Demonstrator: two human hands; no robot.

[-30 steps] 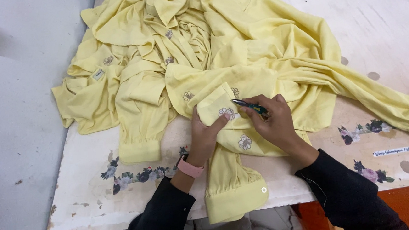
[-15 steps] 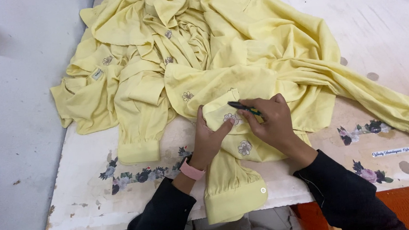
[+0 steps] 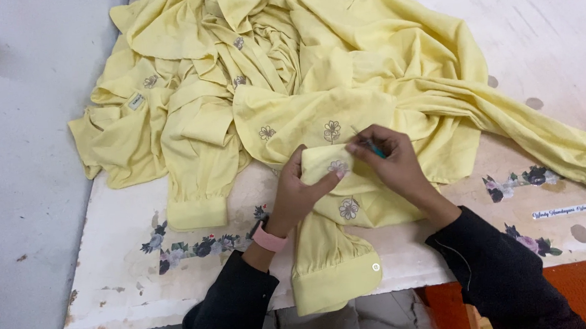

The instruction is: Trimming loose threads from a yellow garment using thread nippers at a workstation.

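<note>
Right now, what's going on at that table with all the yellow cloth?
A person in dark sleeves is working on a yellow garment heaped on a white table with flower decals. The left hand pinches up a fold of the sleeve that bears a small embroidered flower. The right hand holds a thin teal-handled tool with its tip at that flower. The buttoned cuff hangs over the table's near edge. A pink wristband sits on the left wrist.
</note>
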